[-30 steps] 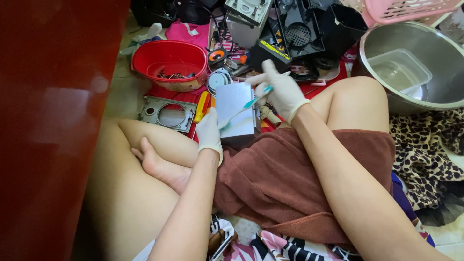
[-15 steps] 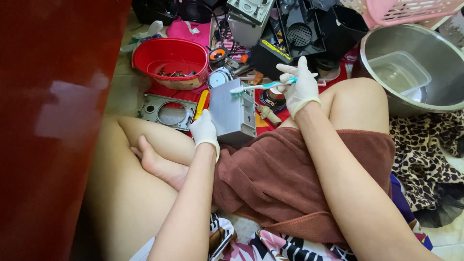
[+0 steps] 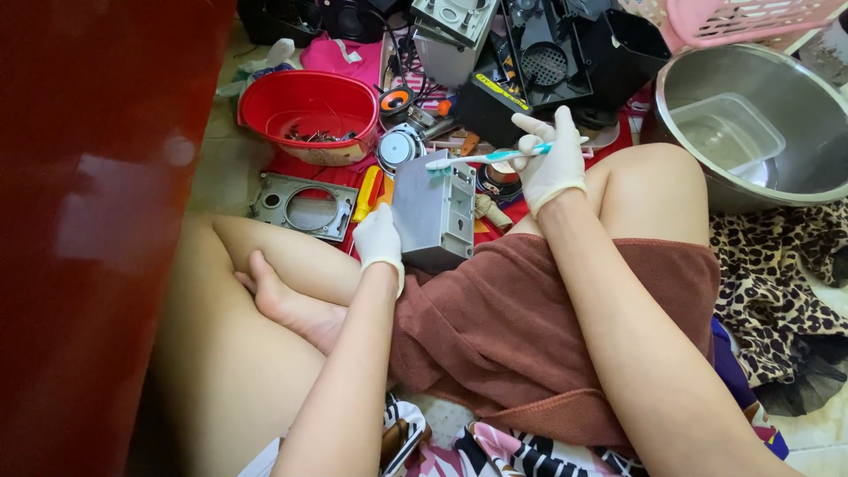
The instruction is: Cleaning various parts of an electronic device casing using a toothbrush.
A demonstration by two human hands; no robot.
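My left hand [image 3: 378,238], in a white glove, grips the lower left edge of a grey plastic casing [image 3: 435,210] that stands upright on my lap over a brown towel [image 3: 548,327]. My right hand [image 3: 552,159], also gloved, holds a teal and white toothbrush [image 3: 486,157]. The brush head rests on the casing's top edge.
A red bowl [image 3: 309,106] holding small screws sits on the floor at the left, next to a grey metal frame plate [image 3: 305,205]. A large steel basin [image 3: 786,150] with a clear plastic tub stands at the right. Black casings and speaker parts [image 3: 548,53] crowd the back. A dark red panel [image 3: 97,221] fills the left.
The grey casing has been tipped from lying flat to standing upright. My right hand has lifted and the toothbrush now lies across the casing's top edge.
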